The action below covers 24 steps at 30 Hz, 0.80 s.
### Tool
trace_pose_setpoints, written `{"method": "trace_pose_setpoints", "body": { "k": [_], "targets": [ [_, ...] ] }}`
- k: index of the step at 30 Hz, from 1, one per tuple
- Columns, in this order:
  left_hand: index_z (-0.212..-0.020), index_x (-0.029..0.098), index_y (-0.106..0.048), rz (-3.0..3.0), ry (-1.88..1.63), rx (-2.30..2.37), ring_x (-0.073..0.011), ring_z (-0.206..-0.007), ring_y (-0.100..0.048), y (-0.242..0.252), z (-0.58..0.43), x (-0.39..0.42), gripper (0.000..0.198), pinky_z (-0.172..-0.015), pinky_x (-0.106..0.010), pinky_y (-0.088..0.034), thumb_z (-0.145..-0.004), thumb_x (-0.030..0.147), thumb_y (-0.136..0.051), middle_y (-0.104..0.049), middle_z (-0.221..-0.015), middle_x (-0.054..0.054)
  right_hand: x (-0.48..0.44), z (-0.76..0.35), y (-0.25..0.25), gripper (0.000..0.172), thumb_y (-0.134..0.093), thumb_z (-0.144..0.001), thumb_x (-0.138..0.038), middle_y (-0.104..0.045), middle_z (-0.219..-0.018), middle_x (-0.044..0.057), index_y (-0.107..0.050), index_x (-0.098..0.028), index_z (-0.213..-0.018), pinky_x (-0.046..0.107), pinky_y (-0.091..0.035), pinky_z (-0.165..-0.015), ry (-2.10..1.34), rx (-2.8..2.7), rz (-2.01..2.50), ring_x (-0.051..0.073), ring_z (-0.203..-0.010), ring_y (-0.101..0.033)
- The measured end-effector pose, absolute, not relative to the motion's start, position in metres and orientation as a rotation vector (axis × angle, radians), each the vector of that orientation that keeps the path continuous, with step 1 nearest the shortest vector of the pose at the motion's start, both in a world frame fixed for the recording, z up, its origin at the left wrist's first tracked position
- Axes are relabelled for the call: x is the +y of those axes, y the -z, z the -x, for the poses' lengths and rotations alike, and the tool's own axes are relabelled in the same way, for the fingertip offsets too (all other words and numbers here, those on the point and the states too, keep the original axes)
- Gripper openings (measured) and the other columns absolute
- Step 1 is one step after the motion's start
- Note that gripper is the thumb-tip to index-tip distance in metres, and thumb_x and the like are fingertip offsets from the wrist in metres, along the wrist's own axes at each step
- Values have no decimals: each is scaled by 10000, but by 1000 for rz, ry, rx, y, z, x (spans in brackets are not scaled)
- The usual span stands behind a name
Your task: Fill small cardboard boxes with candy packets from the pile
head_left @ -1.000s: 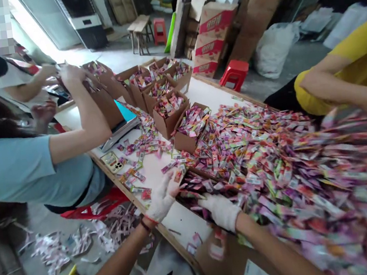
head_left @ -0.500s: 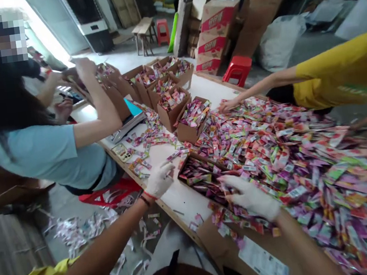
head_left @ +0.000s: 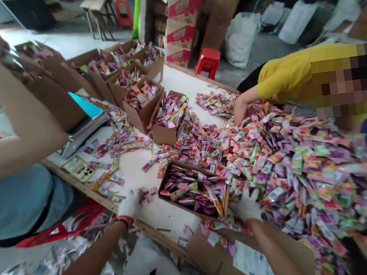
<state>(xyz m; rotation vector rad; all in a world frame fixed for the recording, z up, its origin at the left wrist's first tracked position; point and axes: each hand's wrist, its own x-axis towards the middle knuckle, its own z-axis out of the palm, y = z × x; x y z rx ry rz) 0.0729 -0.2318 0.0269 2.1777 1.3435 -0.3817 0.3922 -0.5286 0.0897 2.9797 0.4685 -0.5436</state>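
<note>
My left hand (head_left: 129,205), in a white glove, is at the near table edge beside a few small snack packets (head_left: 149,194). Its fingers are blurred, so their grip is unclear. An open cardboard box (head_left: 164,193), filled with long, thin, colourful packets (head_left: 190,186), sits between my hands. Just past the box's right end, my gloved right hand (head_left: 249,205) is open with fingers spread, over the edge of the large packet pile (head_left: 275,166). Part of its palm side is hidden.
Several filled boxes (head_left: 140,116) stand at the back. A co-worker in yellow (head_left: 277,75) reaches into the pile; another person's arm (head_left: 18,145) crosses the left. A phone (head_left: 78,168) lies near the table edge. A cardboard flap (head_left: 216,259) is at the front.
The view has turned to the right. My right hand has moved off the box's packets to the pile beside it. My left hand is farther from the box. The yellow-sleeved co-worker leans in closer.
</note>
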Motion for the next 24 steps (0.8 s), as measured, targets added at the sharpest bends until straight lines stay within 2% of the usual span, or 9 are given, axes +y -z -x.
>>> {"method": "trace_pose_setpoints", "body": {
  "k": [2, 5, 8, 10, 12, 15, 18, 21, 24],
  "targets": [
    [-1114, 192, -562, -2148, 346, 1291, -248, -929, -617, -24, -75, -230, 458, -793, -341, -467, -679, 64, -496, -584, -1095, -118, -502, -423, -92, 848, -539, -685, -570, -271, -1388, 330, -267, -157, -1375, 503, -448, -754, 553, 359, -3053, 409, -1035, -569],
    [-953, 160, -570, -2104, 277, 1349, -186, -799, -607, -42, -76, -214, 260, -681, -253, -462, -729, 102, -451, -620, -838, -51, -484, -465, -99, 459, -552, -704, -397, -593, -1013, 214, -565, -144, -1086, 392, -452, -692, 652, 385, -3104, 308, -845, -623],
    [-976, 160, -535, -2078, 31, 1295, -145, -741, -566, -95, -91, -193, 244, -642, -222, -454, -785, 149, -385, -589, -791, -15, -486, -492, -121, 51, -536, -655, -227, -544, -613, 53, -564, -190, -676, 328, -430, -640, 694, 508, -3200, 210, -647, -567],
    [-1004, 174, -547, -2114, -200, 1009, -141, -780, -554, -141, -114, -190, 252, -706, -232, -463, -800, 174, -399, -590, -838, -18, -490, -498, -148, 63, -519, -641, -224, -464, -540, 0, -477, -216, -595, 298, -422, -598, 682, 573, -3289, 163, -567, -494],
    [-986, 187, -593, -2226, -274, 571, -164, -853, -552, -177, -145, -202, 237, -799, -267, -455, -807, 197, -438, -601, -891, -42, -490, -495, -185, 75, -520, -638, -273, -474, -585, -13, -463, -224, -633, 274, -430, -585, 658, 673, -3393, 140, -567, -463],
    [-989, 202, -639, -2396, -25, 123, -208, -935, -556, -192, -196, -237, 273, -864, -312, -434, -761, 164, -495, -608, -1017, -83, -479, -468, -247, 235, -588, -593, -344, -555, -746, 6, -536, -214, -782, 266, -460, -640, 706, 1077, -3515, 147, -667, -510],
    [-904, 197, -670, -2455, 192, 64, -240, -823, -585, -176, -230, -263, 295, -754, -327, -470, -627, 125, -598, -641, -930, -99, -454, -416, -283, 271, -589, -622, -295, -558, -753, -4, -573, -204, -877, 250, -457, -620, 965, 1656, -3289, 136, -636, -500],
    [-843, 211, -668, -2454, 245, 7, -235, -747, -592, -172, -227, -258, 277, -687, -310, -480, -576, 142, -644, -651, -836, -77, -417, -359, -264, 226, -462, -711, -143, -571, -787, 7, -583, -185, -899, 231, -455, -677, 1013, 1956, -2806, 130, -690, -528],
    [-880, 212, -650, -2438, 118, 33, -218, -828, -588, -190, -191, -238, 243, -761, -301, -472, -665, 146, -558, -632, -935, -72, -385, -322, -213, 292, -390, -790, -111, -580, -1005, 99, -597, -136, -994, 299, -462, -791, 883, 1896, -2632, 189, -880, -579]
  ]
}}
